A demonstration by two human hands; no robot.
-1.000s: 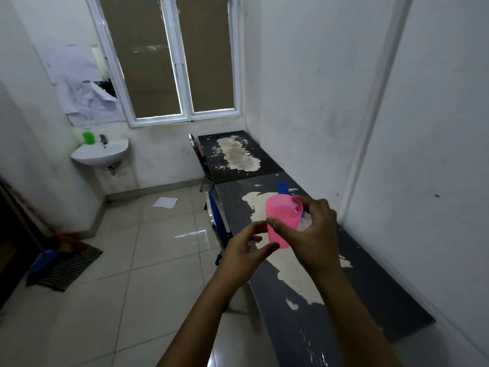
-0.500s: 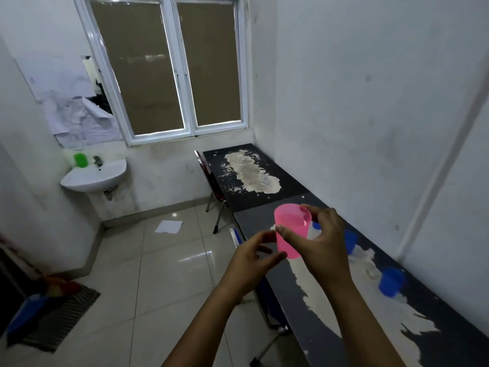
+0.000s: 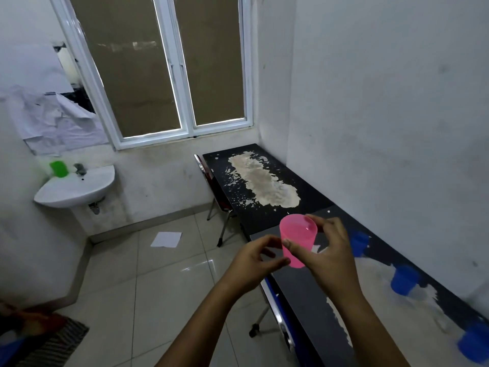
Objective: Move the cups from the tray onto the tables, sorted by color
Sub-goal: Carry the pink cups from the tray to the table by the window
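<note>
Left hand up in mid-air, fingers curled loosely toward the thumb, nothing clamped in it, its thumb tip right at the lower side of the translucent pink plastic cup; whether it touches I can't tell. Far left, a white wall-hung ceramic sink carries a green plastic object on its back ledge. On the tiled floor lies a white sheet of paper. Moving right, the pink cup sits upright, mouth open upward, pinched in the right hand, thumb low on the near side and fingers wrapped round the far rim. It's held above the near end of the long dark surface, not resting on it. That surface, patched with pale worn areas, runs along the right wall. Further right, three blue plastic cups stand on it in a line: one just past the right hand, one further along, one at the frame's edge, blurred.
</note>
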